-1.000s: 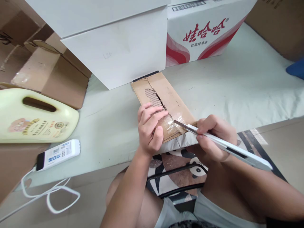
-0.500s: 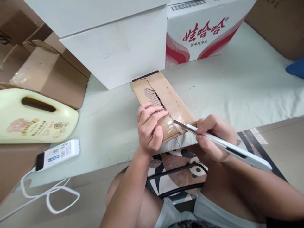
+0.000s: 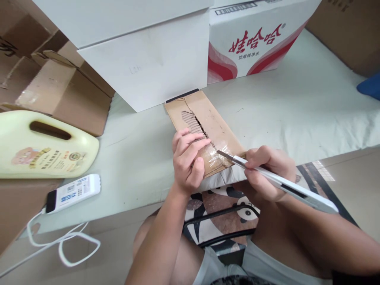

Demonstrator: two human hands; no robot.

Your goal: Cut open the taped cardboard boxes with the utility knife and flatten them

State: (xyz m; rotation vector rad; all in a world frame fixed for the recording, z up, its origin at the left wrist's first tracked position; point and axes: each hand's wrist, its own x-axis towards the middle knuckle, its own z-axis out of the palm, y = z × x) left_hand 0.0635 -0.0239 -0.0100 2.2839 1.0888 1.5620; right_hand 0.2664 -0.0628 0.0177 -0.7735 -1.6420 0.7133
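A flat piece of brown cardboard (image 3: 218, 122) lies on a pale green cloth-covered surface, its near end at the front edge. It has a torn patch with ribs showing, a dark ragged slit, and shiny clear tape (image 3: 218, 156) near its close end. My left hand (image 3: 190, 158) rests on the cardboard left of the slit, fingers laid out over it, thumb apart. In my right hand (image 3: 268, 172) is a white-handled utility knife (image 3: 308, 197), blade out and slanting left. Its tip meets the tape at the near end of the slit. The cardboard's underside is hidden.
White boxes (image 3: 148, 67) and a red-and-white carton (image 3: 255, 51) stand behind the cardboard. To the left are brown boxes (image 3: 68, 91), a pale yellow jug (image 3: 50, 154) and a white device (image 3: 74, 192) with a cable (image 3: 63, 239). Something blue (image 3: 369, 87) sits far right.
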